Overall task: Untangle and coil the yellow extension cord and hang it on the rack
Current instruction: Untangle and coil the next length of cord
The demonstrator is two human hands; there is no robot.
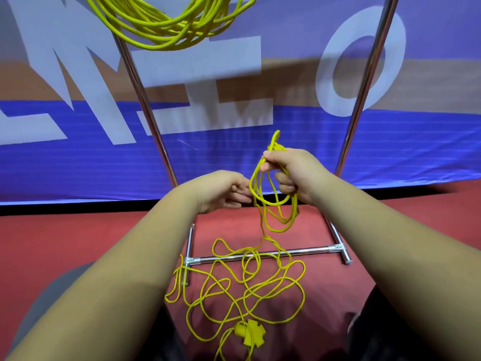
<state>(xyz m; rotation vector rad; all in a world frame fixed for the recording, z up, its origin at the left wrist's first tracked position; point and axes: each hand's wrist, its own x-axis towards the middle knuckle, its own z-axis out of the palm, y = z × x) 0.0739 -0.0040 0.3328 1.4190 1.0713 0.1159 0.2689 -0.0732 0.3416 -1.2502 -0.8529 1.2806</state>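
A yellow extension cord (250, 280) lies in tangled loops on the red floor, across the rack's lower bar. Its yellow socket end (251, 333) rests near the bottom of the view. My right hand (291, 173) grips a few short loops of this cord, which hang down below it. My left hand (226, 191) is just left of those loops, its fingertips touching a strand. The metal rack (260, 256) stands in front of me, with two slanted uprights. Another yellow coil (169, 24) hangs at the top of the view.
A blue and white banner (234, 126) with large letters fills the background behind the rack. The rack's left upright (145, 108) and right upright (364, 87) frame my hands. Dark clothing shows at the lower edges.
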